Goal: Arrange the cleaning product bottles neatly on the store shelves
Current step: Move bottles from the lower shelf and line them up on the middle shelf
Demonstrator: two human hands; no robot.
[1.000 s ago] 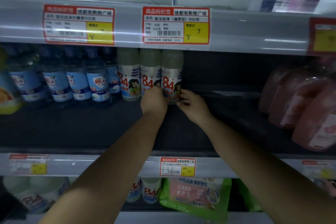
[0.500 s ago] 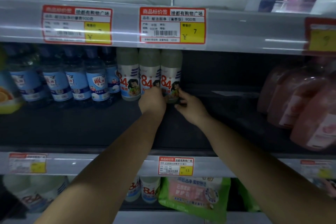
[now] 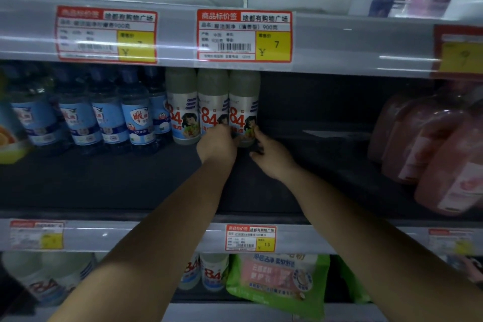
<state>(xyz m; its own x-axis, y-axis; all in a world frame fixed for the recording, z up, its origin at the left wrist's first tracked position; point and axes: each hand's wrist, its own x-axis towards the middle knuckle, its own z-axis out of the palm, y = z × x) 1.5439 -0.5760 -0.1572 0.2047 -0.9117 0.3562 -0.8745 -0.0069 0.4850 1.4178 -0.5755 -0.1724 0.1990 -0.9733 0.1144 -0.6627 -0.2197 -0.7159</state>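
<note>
Three white "84" bottles upright in a tight row on the dark middle shelf, touching side by side, red numerals facing out, caps hidden behind the price rail. Just left, dark blue bottles with pale blue labels, upright, closely packed.
</note>
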